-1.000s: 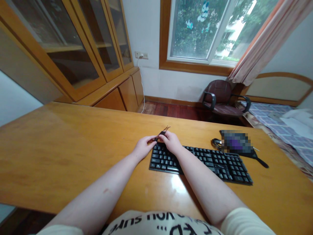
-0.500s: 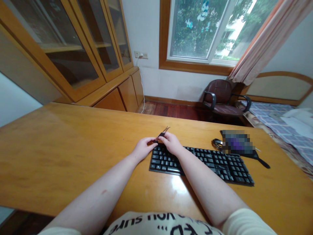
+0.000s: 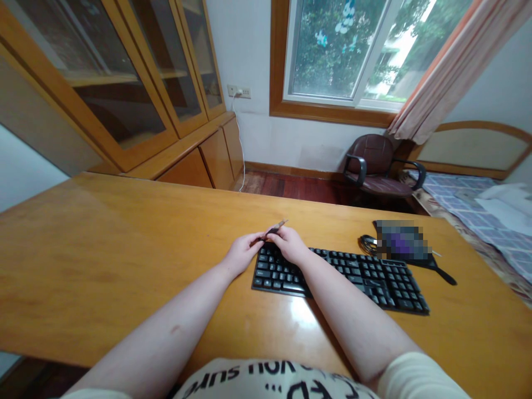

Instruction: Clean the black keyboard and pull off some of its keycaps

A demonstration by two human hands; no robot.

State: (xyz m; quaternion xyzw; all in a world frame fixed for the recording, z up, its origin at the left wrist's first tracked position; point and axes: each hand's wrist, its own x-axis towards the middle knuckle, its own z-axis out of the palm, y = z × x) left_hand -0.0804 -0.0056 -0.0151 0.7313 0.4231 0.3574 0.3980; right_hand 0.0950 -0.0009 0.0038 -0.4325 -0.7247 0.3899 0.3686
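Observation:
A black keyboard [image 3: 366,274] lies on the wooden table, slanting down toward the right. My right hand [image 3: 290,245] is over its upper left part, fingers closed round a small dark tool [image 3: 273,229] with thin brownish prongs. The tool points up and away to the right; its exact kind is too small to tell. Just beyond the keyboard's upper left corner, my left hand [image 3: 243,253] has its thumb and fingers pinched together, its fingertips meeting the tool's near end. Whatever lies between those fingertips is too small to make out. My right forearm hides several middle keys.
Behind the keyboard's right end lie a coiled black cable [image 3: 368,244] and a dark pouch [image 3: 409,250], partly blurred out, with a strap. Beyond the table [image 3: 124,249] stand a brown armchair [image 3: 369,160], a glass-fronted cabinet [image 3: 174,124] and a bed [image 3: 494,205].
The tool has tilted lower, and its two prongs, spread apart before, now appear close together. My hands have otherwise stayed nearly in place.

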